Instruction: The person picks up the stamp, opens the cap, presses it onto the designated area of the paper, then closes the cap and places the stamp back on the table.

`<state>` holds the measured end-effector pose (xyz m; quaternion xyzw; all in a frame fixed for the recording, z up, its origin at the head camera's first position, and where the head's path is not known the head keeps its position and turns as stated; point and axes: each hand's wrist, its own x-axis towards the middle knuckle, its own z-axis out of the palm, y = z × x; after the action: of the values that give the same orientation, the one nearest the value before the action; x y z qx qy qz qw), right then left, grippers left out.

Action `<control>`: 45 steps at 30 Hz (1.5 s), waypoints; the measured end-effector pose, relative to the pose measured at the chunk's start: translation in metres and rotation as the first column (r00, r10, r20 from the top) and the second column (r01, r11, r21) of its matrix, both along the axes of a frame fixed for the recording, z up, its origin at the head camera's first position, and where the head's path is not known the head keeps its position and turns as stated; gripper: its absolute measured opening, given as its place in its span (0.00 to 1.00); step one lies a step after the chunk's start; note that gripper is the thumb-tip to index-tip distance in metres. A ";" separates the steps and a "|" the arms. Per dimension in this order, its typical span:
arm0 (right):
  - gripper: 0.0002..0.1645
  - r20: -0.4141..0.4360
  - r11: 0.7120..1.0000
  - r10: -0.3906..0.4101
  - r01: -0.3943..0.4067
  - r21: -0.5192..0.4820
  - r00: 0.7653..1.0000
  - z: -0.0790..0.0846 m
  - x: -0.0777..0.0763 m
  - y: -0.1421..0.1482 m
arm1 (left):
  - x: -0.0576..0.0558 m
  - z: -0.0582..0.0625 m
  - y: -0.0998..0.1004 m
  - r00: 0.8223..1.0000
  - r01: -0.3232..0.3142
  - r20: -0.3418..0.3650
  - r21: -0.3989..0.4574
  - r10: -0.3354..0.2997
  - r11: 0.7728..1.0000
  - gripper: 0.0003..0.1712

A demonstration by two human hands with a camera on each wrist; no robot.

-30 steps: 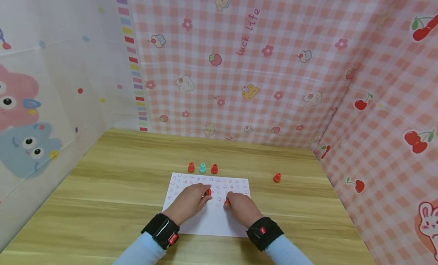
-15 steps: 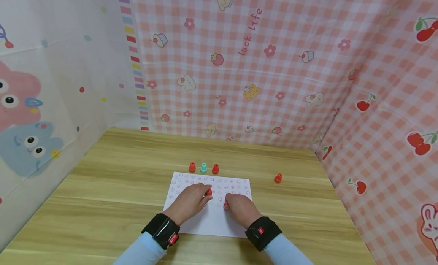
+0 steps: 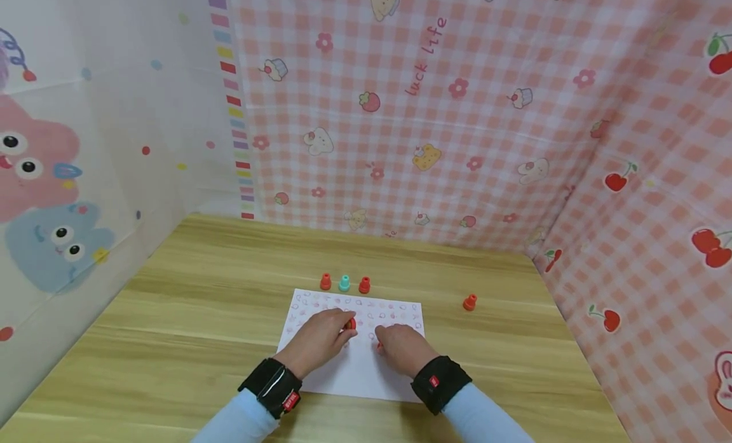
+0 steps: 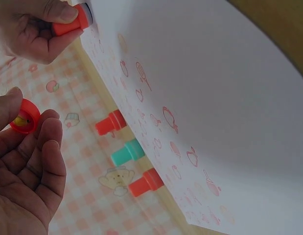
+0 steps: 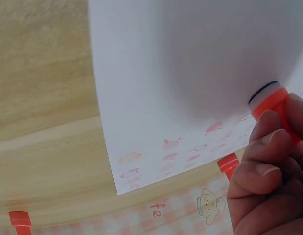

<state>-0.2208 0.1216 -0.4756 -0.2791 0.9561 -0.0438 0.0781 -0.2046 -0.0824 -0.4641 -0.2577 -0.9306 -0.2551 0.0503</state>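
When compared with 1 second ago, noticing the right hand (image 3: 405, 349) a touch closer to the left hand (image 3: 316, 338) in the head view, with less of the red stamp (image 5: 272, 104) peeking out. Probably means lining up to print again over the paper (image 3: 354, 378), but can't tell about contact. Check the right wrist view for the better grip shot: fingers curled snugly round the stamp, pale end bared. In the left wrist view, find a hollow red cap (image 4: 29, 108) pinched by the left thumb and loosely bent fingers, yellow bit inside. Beyond the far paper edge: 2 spare red stamps (image 3: 365, 285), 1 teal stamp (image 3: 344, 284), plus 1 lone stamp (image 3: 469, 302) off right.
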 end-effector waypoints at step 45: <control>0.07 -0.048 0.996 0.077 -0.079 -0.029 0.996 -0.011 -0.004 0.008 | -0.001 -0.001 0.001 1.000 0.007 0.009 -0.017 -0.006 1.000 0.16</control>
<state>-0.2247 0.1296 -0.4863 -0.3184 0.9452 -0.0490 0.0532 -0.2061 -0.0816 -0.4649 -0.2600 -0.9321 -0.2483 0.0430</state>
